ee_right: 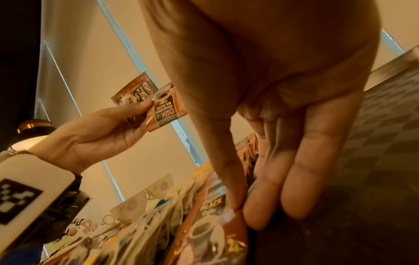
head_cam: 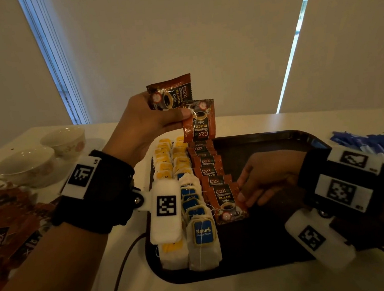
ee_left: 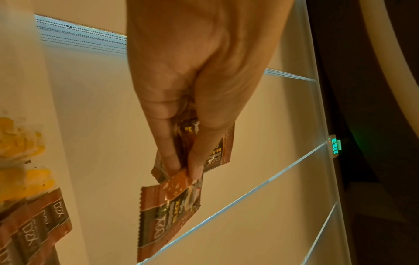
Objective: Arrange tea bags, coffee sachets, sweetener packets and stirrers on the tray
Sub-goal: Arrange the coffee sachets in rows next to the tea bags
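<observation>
My left hand is raised above the tray's far left corner and pinches two brown coffee sachets between thumb and fingers; the left wrist view shows the same sachets. On the dark tray two rows of tea bags stand at the left, yellow-tagged and blue-tagged. Beside them runs a row of overlapping coffee sachets. My right hand pinches the right edge of the nearest sachet in that row, thumb on top, seen close in the right wrist view.
Two floral teacups stand on the table at the far left. Loose coffee sachets lie in a heap at the left edge. Blue sweetener packets are piled right of the tray. A dark cable runs under the tray's left front corner.
</observation>
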Demonstrator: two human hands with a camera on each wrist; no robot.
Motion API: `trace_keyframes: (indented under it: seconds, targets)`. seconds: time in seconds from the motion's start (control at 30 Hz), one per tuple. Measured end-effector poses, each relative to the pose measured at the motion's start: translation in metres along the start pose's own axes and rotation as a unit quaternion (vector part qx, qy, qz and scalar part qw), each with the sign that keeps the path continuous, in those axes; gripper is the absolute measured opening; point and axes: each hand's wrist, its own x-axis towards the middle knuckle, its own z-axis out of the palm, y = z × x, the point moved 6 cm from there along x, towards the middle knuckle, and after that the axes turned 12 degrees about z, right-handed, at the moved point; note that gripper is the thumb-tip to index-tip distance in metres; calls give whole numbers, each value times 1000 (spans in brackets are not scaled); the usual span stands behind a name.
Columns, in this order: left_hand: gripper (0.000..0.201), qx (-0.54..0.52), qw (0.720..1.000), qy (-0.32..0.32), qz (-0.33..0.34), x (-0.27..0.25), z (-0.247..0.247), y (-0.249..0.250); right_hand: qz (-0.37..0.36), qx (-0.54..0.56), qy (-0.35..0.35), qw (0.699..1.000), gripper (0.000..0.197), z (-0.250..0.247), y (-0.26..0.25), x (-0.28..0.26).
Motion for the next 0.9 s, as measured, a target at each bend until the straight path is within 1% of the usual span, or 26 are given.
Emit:
trace_keyframes:
  seconds: [0.1, 0.5, 0.57, 0.6, 0.67, 0.7, 0.73, 0.8, 0.9]
  targets:
    - [48, 4, 1000, 2, -1, 1, -1, -1, 3, -2, 5, 1000, 7, 0, -4, 2]
    - [46, 13, 1000, -10, -2, 1, 0, -1, -2, -4, 3, 1000, 9, 0, -14, 2]
    - [46, 18, 1000, -10, -1, 2, -1, -1, -12, -11, 17, 1000, 9, -3, -14, -3]
    - [45, 18, 1000, -11, -1, 2, -1, -1, -27, -18, 35, 999, 9, -7, -16, -7]
    - [44, 13, 1000, -13, -2, 2, -1, -2, -86, 0, 87, 992, 14, -18, -23, -16]
    - [45, 8, 1000, -14, -3, 2, -1, -2, -125, 40, 107, 986, 19, -24, -27, -23]
    - [46, 1, 1000, -13, -3, 2, 0, -2, -163, 96, 111, 976, 24, -29, -32, -30]
    - [46, -16, 1000, -14, -1, 1, 1, -2, -227, 205, 82, 949, 33, -32, -41, -44]
    - [42, -37, 999, -26, 2, -1, 5, 2, -273, 289, 59, 916, 37, -31, -48, -53]
